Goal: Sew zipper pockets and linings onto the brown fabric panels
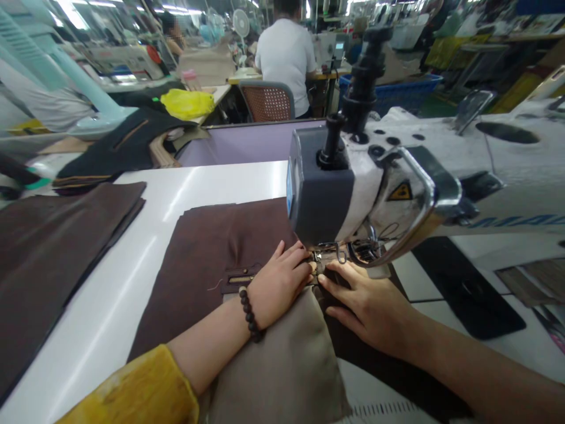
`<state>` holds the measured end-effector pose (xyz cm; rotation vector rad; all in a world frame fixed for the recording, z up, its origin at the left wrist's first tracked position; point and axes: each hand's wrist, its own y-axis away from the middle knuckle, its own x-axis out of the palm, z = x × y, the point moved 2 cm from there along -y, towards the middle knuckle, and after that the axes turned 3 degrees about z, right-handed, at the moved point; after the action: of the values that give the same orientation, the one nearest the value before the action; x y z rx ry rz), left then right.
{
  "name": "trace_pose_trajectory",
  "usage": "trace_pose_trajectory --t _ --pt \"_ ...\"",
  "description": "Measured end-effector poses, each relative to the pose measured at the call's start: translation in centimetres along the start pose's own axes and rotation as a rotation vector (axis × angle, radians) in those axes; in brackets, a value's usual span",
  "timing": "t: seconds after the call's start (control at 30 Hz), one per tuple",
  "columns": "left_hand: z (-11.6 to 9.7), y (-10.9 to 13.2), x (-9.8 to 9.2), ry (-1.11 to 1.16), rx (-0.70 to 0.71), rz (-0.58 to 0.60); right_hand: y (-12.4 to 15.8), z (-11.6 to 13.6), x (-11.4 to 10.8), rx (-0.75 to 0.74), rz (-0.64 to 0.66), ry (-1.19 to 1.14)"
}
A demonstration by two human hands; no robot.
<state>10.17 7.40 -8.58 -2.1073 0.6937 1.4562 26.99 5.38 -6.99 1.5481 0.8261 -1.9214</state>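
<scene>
Light: cool overhead tubes (188,12) | glare: streaks on my white tabletop (136,247) | blur: my left hand (282,280) slightly soft, far workroom (212,29) hazy | edges: my sewing machine (507,182) stretched

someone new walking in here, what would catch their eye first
Probably the big white sewing machine, its dark grey head jutting in just right of centre. Below it, the left hand, with a dark bead bracelet, and the right hand sit close together, near a metal zip in brown material. The bright yellow sleeve at lower left stands out too.
</scene>
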Motion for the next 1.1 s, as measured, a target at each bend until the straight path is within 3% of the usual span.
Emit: trace_pose_trajectory --t 0.67,0.83,1.1 --pt "1.3 -0.6 -0.3 0.082 0.021 -0.03 -0.2 -1.2 1.2 0.044 -0.015 0.001" --pt "1.2 -0.4 -0.8 0.124 0.105 0.042 -0.1 -1.1 1.3 0.0 -0.05 0.036" --pt "1.2 -0.4 -0.9 0.122 0.099 0.04 0.2 -0.8 0.8 -0.048 -0.113 0.054"
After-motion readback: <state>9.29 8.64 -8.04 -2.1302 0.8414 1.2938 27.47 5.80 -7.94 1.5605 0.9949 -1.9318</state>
